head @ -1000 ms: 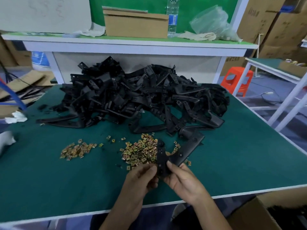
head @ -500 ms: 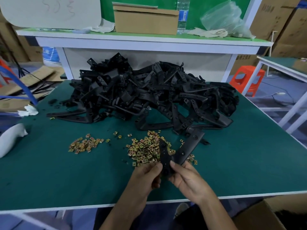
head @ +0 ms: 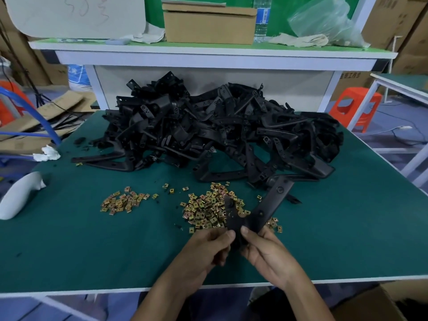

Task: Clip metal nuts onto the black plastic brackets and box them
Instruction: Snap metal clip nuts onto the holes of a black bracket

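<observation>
**Bracket pinched between two hands**

Black bracket (head: 259, 213) is held over the near edge of the table (head: 69, 251). Left hand (head: 208, 249) and right hand (head: 266, 251) both pinch its lower end, thumbs on top. Brass nuts (head: 206, 210) lie loose just beyond the grip, the bracket heap (head: 220, 135) farther back. Cardboard box (head: 208, 26) far beyond, on the shelf (head: 208, 48): lid on, contents hidden. Bottle (head: 261, 19) beside it, blue label unreadable.

a black bracket (head: 259, 212) over brassy gold nuts (head: 208, 210) on a dark green table (head: 92, 251) with white edging; behind, a plain tan box (head: 208, 25), maybe cardboard.
</observation>
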